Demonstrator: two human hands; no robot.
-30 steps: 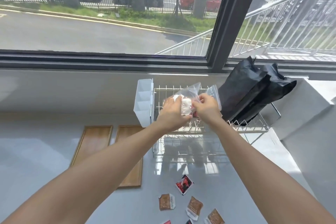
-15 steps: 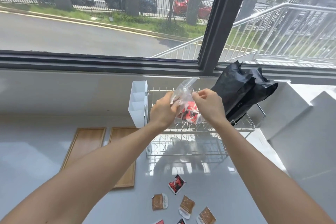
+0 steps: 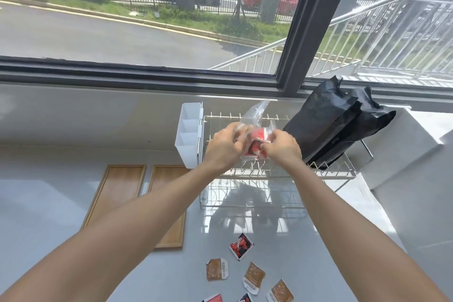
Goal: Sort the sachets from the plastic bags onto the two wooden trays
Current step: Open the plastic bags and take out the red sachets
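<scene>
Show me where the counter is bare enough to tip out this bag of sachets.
Bare counter lies left of the two wooden trays, and in front of the wire rack, between it and the loose sachets. Both trays are empty too. It is crowded near the bottom edge, where the sachets lie scattered. The left hand and right hand hold the plastic bag over the rack.

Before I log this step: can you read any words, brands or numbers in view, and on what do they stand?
No text can be read.
Brown sachets on the white counter: white strip of print, too blurred.
Red-and-black sachet on the counter: graphics only, no legible words.
Red sachets in the clear plastic bag held by both hands: print blurred.
Black bags in the wire rack: faint mark, illegible.
</scene>
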